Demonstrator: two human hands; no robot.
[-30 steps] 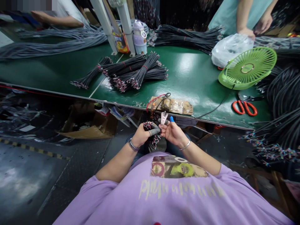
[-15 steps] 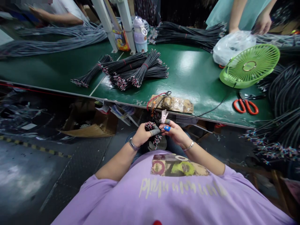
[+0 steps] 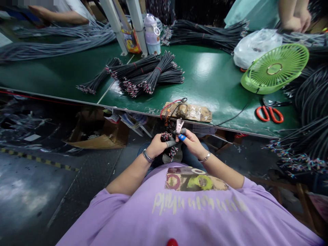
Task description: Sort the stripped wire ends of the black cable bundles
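My left hand (image 3: 159, 145) is closed around a bundle of short black cables (image 3: 166, 136) with red and white wire ends, some of them hanging below the fingers. Grey covers sit on the thumb of this hand and on a finger of the other. Close beside it, my right hand (image 3: 191, 141) pinches at the bundle's side, with blue tape round one finger; what lies between its fingertips is too small to make out. A pale pink clip (image 3: 179, 125) stands just above the right fingertips, at the edge of a wooden block (image 3: 194, 112) with red and black wires.
Several tied bundles of black cable (image 3: 143, 73) lie on the green table (image 3: 210, 75). To the right are orange-handled scissors (image 3: 269, 114), a green fan (image 3: 275, 68), a plastic bag (image 3: 256, 48) and long cables (image 3: 312, 102). A bottle (image 3: 152, 34) stands behind. Two other people work across the table.
My hands stay together, shifting only slightly, with the right fingers drawn a little closer to the bundle. Across the table, a co-worker's hands have moved right, away from the plastic bag.
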